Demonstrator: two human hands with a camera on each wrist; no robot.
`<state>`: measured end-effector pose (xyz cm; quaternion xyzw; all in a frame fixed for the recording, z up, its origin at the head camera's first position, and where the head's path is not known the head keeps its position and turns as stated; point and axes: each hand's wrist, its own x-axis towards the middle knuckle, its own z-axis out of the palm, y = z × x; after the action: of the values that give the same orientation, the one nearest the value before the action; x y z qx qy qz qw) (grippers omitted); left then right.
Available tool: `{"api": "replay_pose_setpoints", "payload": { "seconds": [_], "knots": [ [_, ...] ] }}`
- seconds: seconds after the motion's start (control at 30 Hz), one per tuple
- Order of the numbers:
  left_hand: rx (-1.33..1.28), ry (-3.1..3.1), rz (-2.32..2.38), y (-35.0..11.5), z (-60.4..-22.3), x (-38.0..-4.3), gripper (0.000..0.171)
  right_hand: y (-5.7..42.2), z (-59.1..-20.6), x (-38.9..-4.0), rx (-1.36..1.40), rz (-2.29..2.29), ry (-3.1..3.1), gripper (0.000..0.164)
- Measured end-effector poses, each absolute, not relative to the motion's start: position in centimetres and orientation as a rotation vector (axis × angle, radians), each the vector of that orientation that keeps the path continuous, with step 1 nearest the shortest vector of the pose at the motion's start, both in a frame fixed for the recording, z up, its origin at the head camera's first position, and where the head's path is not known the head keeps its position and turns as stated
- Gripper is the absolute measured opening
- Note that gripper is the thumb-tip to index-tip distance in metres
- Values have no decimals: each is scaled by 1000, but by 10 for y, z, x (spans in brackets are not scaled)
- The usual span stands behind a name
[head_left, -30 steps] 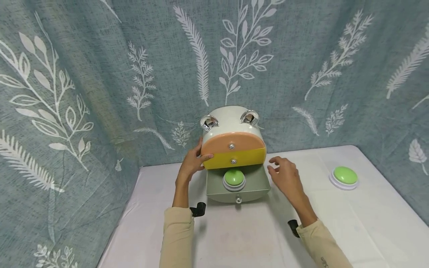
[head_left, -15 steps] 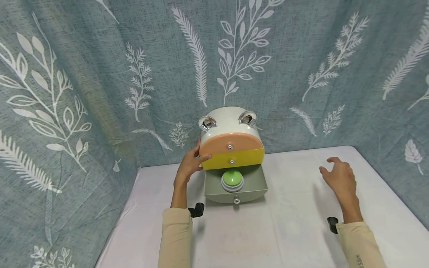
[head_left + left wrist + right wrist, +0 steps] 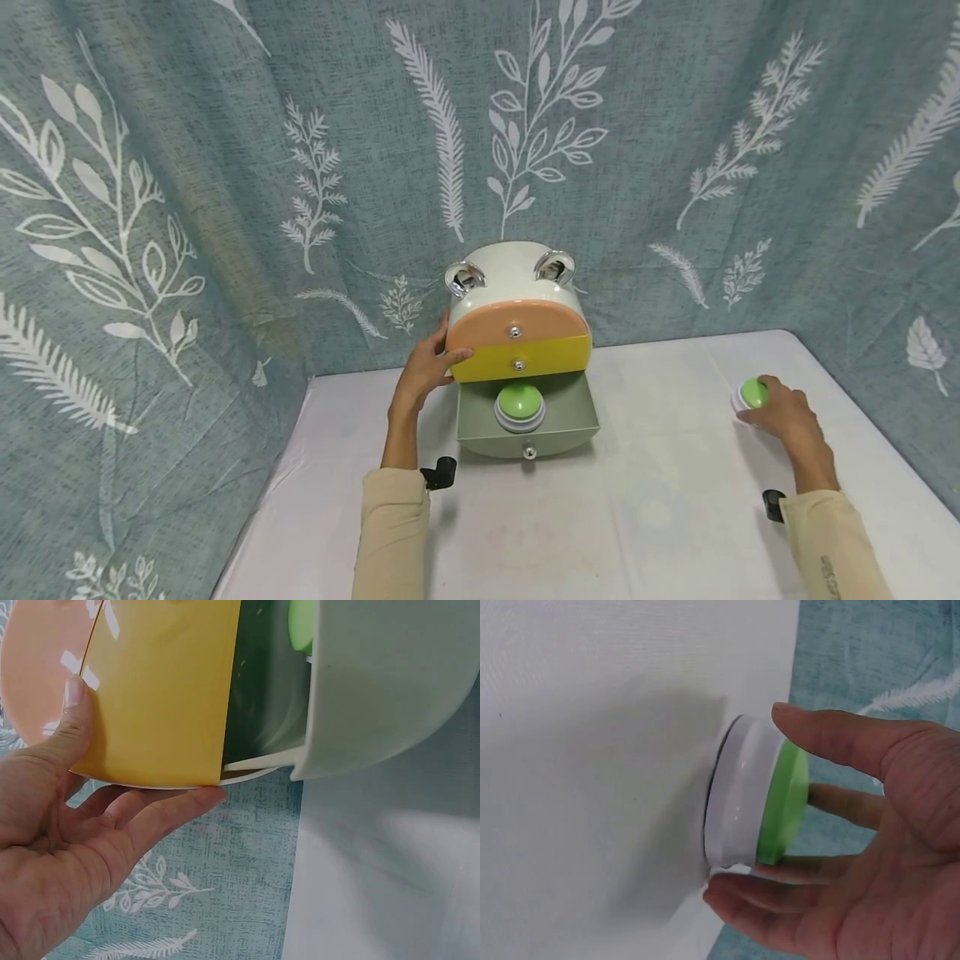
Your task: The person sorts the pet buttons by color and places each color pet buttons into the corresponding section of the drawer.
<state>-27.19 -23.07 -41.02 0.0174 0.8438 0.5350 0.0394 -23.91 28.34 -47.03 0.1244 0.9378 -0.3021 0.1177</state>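
A small drawer cabinet [image 3: 517, 275] has a white rounded top, two silver ring-like ears, and orange and yellow drawer fronts. Its bottom grey-green drawer [image 3: 480, 417] is pulled out, with a green push button [image 3: 521, 403] on a white base inside. My left hand [image 3: 429, 362] holds the cabinet's left side; in the left wrist view the thumb [image 3: 73, 720] lies across the drawer fronts, fingers along the side. At right, my right hand [image 3: 787, 417] reaches round a second green push button [image 3: 739, 795], thumb at one edge of it and fingers at the other.
A white cloth covers the table [image 3: 555, 533]. Behind and to the sides hangs a blue-green curtain [image 3: 360, 167] with white leaf prints. Black wrist mounts [image 3: 442, 472] stick out beside both sleeves.
My right hand has moved from beside the cabinet across to the second push button and come down round it. The left hand has stayed on the cabinet.
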Motion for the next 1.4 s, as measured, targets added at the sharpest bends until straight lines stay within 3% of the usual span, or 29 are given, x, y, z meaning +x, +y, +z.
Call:
{"api": "replay_pose_setpoints", "payload": {
  "seconds": [0.3, 0.6, 1.03, 1.4],
  "knots": [
    [51, 2575, 1647, -230, -410, -272, 86, 281, -481, -248, 492, -950, 2815, 72],
    [54, 2579, 1648, -231, -410, -273, 85, 269, -477, -238, 361, -1013, 2989, 66],
    [48, 2560, 1651, -229, -409, -272, 86, 147, -408, -217, -348, -1207, 3047, 61],
    [30, 2541, 1674, -231, -411, -274, 84, 58, -424, -223, -647, -800, 3082, 53]
  ]
}}
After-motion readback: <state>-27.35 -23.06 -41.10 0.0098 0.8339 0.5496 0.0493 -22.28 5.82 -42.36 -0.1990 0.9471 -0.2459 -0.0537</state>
